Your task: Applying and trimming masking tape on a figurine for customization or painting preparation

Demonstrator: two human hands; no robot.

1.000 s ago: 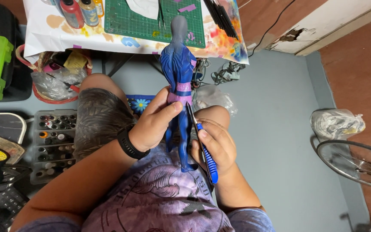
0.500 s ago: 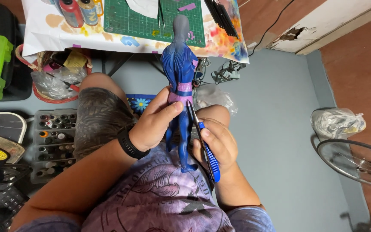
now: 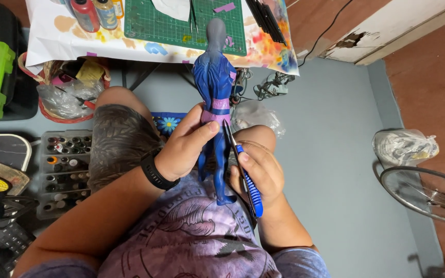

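Glossy blue painted plastic figurine point(image 3: 215, 98), matt grey head; ridged blue plastic-handled knife point(image 3: 245, 177) with thin metal blade.

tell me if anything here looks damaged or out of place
One thing stands out: the white baseboard along the wall at upper right has a broken, chipped patch with dark material showing through. The blue figure looks intact, held at its waist by the left hand, with the blue-handled tool in the right hand.

A green cutting mat point(image 3: 181, 25) lies on the paint-stained table point(image 3: 52, 36), above a paint-pot tray point(image 3: 63, 164).
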